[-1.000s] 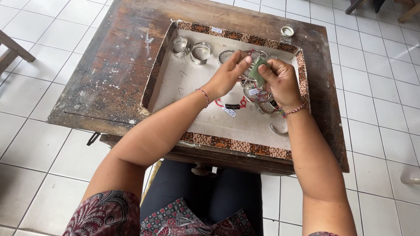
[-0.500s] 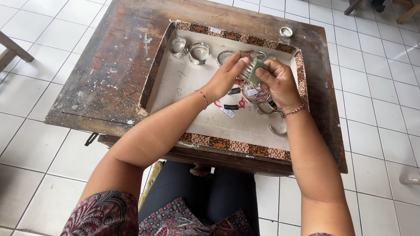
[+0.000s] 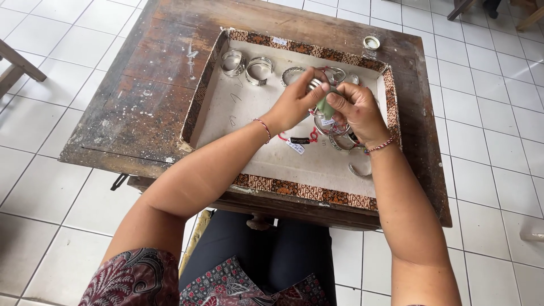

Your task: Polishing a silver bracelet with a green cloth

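My left hand [image 3: 292, 105] pinches a silver cuff bracelet [image 3: 315, 85] over a shallow tray. My right hand [image 3: 358, 110] presses a small green cloth [image 3: 325, 105] against that bracelet. Both hands meet above the tray's right half. Under my right hand lie several more silver bracelets [image 3: 340, 140] with small tags on red strings [image 3: 296, 143]. The tray [image 3: 294, 188] has a pale floor and a brown patterned rim.
Further silver cuffs [image 3: 247, 63] stand along the tray's far edge. A small round lid [image 3: 372, 42] rests on the worn wooden table [image 3: 141, 96] behind the tray. White floor tiles surround the table; a wooden furniture leg [image 3: 17, 68] shows at left.
Both hands have stayed over the tray's right half, shifting slightly while the cloth moves on the bracelet. The view has moved a little.
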